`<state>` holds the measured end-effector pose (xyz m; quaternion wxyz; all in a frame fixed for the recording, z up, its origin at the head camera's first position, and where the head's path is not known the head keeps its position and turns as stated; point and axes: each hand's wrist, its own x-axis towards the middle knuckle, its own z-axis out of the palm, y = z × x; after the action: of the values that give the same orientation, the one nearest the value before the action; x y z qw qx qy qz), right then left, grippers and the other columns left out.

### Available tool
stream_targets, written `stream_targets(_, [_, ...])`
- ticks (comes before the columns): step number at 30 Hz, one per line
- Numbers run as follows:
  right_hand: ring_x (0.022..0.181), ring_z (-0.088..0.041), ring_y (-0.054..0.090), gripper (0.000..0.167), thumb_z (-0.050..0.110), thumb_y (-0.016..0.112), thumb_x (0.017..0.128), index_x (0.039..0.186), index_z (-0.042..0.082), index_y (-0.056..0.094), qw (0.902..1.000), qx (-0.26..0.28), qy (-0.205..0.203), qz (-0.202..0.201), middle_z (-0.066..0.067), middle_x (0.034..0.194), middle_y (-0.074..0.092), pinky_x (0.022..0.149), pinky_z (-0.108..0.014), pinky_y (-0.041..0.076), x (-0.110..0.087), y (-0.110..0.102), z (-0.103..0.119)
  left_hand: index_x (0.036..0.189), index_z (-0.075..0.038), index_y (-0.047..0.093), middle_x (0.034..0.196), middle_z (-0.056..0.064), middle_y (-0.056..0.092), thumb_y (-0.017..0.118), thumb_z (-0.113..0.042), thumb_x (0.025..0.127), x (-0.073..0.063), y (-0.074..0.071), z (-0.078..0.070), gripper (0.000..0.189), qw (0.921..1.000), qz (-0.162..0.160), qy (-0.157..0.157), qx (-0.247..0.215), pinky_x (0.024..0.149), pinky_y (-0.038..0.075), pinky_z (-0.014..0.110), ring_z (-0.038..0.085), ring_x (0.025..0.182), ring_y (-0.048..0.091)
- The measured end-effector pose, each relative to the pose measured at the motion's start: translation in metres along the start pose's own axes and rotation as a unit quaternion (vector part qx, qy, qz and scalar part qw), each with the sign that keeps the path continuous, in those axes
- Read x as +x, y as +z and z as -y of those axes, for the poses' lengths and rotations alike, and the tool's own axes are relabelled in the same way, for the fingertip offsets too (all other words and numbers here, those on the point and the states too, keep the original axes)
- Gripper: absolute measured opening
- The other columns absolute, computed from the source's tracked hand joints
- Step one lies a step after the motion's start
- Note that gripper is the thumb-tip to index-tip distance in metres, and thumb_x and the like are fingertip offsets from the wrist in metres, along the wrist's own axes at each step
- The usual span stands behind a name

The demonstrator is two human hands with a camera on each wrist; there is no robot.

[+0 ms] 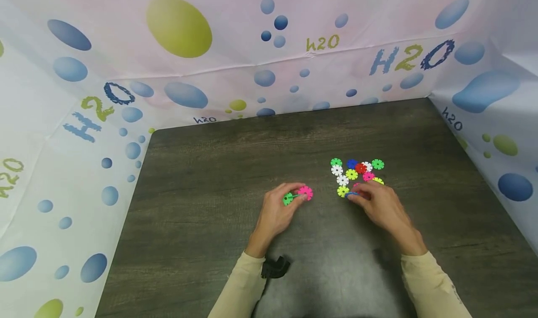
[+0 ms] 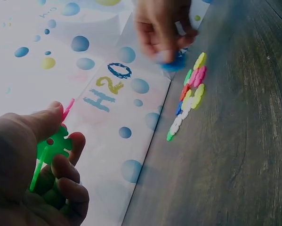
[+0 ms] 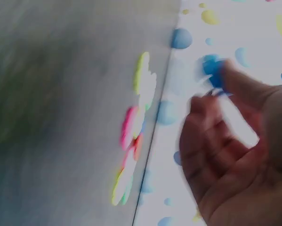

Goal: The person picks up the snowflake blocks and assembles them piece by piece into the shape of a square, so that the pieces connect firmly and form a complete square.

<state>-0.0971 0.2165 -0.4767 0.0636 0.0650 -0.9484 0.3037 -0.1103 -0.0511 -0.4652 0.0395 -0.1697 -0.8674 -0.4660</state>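
Backdrop (image 1: 235, 33), lettered "H2O", stands beyond the fingers; dark wood-grain table (image 1: 189, 215) lies beneath. Left hand (image 1: 275, 209): fingers curled round green discs (image 2: 60, 145) and a pink disc (image 1: 308, 194). Right hand (image 1: 381, 207): thumb and fingertips pinch a blue disc (image 3: 212, 66), edge-on in head view, blurred face visible in right-wrist view. Multicoloured discs (image 1: 352, 173) lie just beyond right fingers.

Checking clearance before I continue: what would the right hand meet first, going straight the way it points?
In the head view, probably the nearest yellow, notched plastic disc, just ahead of the right hand; the hand looks raised, so it may pass over.
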Motion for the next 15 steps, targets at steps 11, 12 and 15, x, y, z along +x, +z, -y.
stream_targets(11, [0.063, -0.004, 0.047, 0.011, 0.009, 0.075, 0.083, 0.093, 0.013, 0.071, 0.9862, 0.128, -0.104, -0.014, 0.008, 0.074, 0.06, 0.057, -0.021, 0.043, 0.01, 0.003, 0.047, 0.114, -0.019, 0.071, 0.1, -0.002, 0.071, 0.066, -0.04, 0.089, 0.0, -0.001, -0.004, 0.033, 0.9999, 0.007, 0.006, 0.005, 0.073, 0.049, 0.029, 0.011, 0.09, 0.065])
stream_targets(12, [0.063, -0.004, 0.047, 0.012, 0.009, 0.075, 0.083, 0.092, 0.014, 0.071, 0.9856, 0.128, -0.109, -0.012, 0.008, 0.073, 0.059, 0.057, -0.02, 0.042, 0.01, 0.003, 0.049, 0.114, -0.019, 0.071, 0.1, -0.002, 0.071, 0.066, -0.039, 0.089, 0.0, -0.001, -0.004, 0.032, 0.9999, 0.006, 0.009, 0.004, 0.071, 0.049, 0.029, 0.01, 0.088, 0.065])
stream_targets(15, [0.063, -0.004, 0.046, 0.012, 0.01, 0.076, 0.082, 0.091, 0.015, 0.071, 0.9845, 0.125, -0.122, -0.01, 0.009, 0.072, 0.056, 0.057, -0.02, 0.042, 0.011, 0.004, 0.054, 0.114, -0.019, 0.072, 0.099, -0.002, 0.071, 0.067, -0.038, 0.089, 0.0, -0.001, -0.005, 0.032, 0.9998, 0.001, 0.02, -0.001, 0.069, 0.048, 0.029, 0.009, 0.084, 0.063])
